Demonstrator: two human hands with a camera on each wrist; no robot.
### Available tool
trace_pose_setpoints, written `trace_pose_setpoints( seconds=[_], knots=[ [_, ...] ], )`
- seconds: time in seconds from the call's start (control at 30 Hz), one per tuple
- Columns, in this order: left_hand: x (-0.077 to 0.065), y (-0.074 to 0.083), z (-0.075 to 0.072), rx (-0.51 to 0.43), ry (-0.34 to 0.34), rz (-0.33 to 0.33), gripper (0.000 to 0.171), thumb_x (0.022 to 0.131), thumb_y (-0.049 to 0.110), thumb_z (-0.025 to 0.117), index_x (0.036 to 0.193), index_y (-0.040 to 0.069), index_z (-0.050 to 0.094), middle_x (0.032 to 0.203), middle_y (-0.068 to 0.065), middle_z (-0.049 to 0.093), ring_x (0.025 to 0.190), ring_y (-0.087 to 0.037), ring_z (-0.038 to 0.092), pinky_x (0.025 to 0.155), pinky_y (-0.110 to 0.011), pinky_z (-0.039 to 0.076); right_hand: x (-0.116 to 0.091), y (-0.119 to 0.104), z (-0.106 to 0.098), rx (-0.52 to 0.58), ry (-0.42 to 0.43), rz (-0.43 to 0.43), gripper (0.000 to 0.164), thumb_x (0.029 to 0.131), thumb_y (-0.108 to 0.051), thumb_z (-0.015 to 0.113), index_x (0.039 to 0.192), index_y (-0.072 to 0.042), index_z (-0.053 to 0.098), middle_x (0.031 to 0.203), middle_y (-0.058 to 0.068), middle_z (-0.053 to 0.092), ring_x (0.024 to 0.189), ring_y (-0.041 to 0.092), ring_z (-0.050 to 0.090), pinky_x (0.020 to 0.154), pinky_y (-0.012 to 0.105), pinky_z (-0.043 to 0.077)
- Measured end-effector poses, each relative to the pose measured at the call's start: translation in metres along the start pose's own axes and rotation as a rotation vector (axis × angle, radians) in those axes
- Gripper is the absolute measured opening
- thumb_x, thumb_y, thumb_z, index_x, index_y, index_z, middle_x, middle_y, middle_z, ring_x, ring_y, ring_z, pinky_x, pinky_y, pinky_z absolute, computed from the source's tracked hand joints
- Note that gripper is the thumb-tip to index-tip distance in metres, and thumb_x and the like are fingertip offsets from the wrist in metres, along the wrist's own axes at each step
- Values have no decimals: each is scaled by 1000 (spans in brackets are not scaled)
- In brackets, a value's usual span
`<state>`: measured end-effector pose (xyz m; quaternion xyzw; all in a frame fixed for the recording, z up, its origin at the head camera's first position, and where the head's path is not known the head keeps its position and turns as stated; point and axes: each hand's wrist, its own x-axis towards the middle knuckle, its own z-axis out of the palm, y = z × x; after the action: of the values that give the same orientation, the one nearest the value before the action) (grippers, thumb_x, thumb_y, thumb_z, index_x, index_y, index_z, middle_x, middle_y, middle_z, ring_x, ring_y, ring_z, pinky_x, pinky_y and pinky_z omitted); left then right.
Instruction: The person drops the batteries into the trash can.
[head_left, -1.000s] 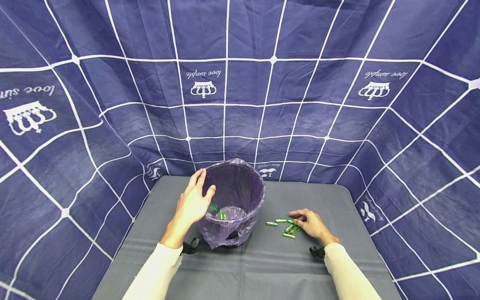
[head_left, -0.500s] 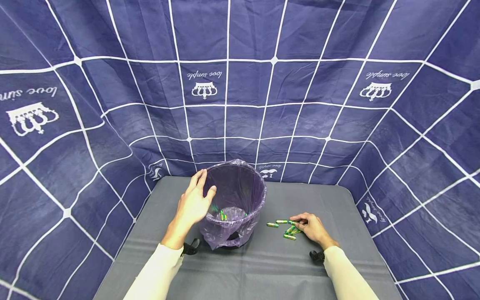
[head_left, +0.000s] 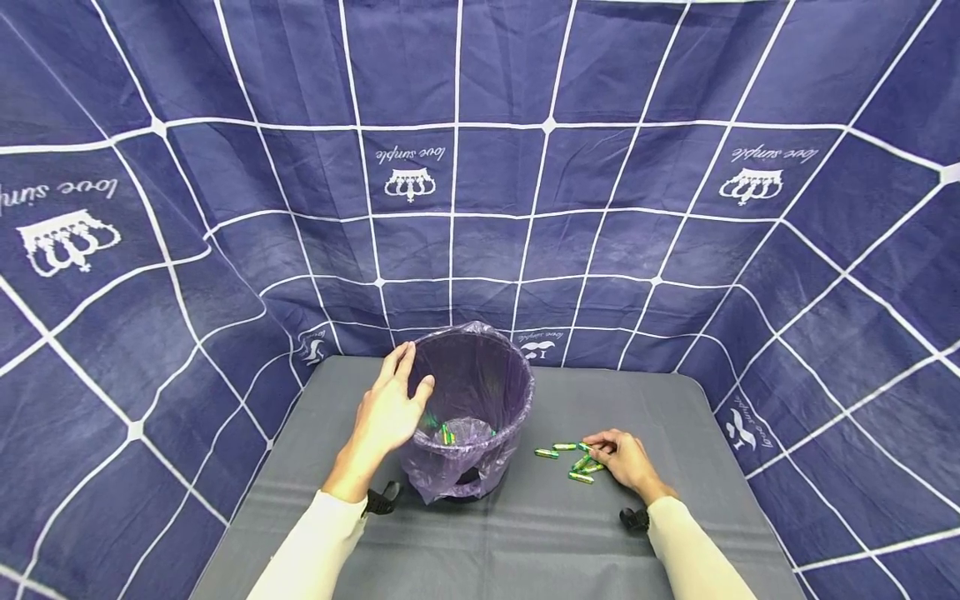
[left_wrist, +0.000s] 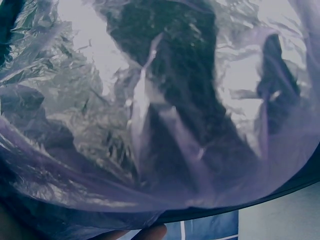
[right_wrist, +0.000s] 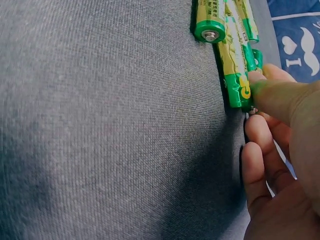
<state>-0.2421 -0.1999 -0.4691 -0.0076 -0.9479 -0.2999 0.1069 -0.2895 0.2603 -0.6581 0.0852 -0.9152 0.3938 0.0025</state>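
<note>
Blue cloth (head_left: 495, 175) closes in the back and both sides, crossed by a white grid (head_left: 549, 126). Crowns (head_left: 410, 185) and "love simple" script (head_left: 772, 154) are printed on it upside down, moustaches (head_left: 742, 435) lower down. The cloth at left ripples. Within stands a grey table (head_left: 570, 533), its far corners rounded, its surface finely woven. The light is fairly even.

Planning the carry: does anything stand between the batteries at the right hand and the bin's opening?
Yes: the right wall of the purple-lined bin rises between. Otherwise only batteries lying flat; the left hand is at the bin's left.
</note>
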Motion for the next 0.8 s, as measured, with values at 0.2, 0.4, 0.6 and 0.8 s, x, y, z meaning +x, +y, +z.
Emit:
trace_pose_setpoints(
  seconds=[0.2,0.4,0.6,0.8],
  knots=[
    [-1,1,0,-2,-11,-6,78,118,50,57,185,15,35,193,-1,31,137,-64,71,112,-77,57,1,1,1,-15,21,-39,18,98,0,90,114,-9,91,100,7,83,79,0,66,73,18,53],
    [-2,0,1,6,-1,5,79,117,50,56,185,14,35,193,-3,32,134,-64,72,110,-76,58,2,2,2,-32,30,-20,18,101,-2,87,117,-9,91,105,7,83,82,0,65,76,20,54],
    [-2,-1,1,-4,-9,-1,79,118,50,58,185,15,35,193,-1,31,138,-63,71,113,-76,57,1,3,3,-56,41,16,18,105,-4,84,120,-11,91,108,7,82,86,0,65,79,21,55],
    [-1,-2,1,-12,-8,-6,79,118,51,57,185,16,35,194,1,29,141,-62,70,114,-76,57,2,-3,3,-13,75,2,16,106,0,80,117,-8,87,107,9,78,89,3,69,81,20,57]
  ],
)
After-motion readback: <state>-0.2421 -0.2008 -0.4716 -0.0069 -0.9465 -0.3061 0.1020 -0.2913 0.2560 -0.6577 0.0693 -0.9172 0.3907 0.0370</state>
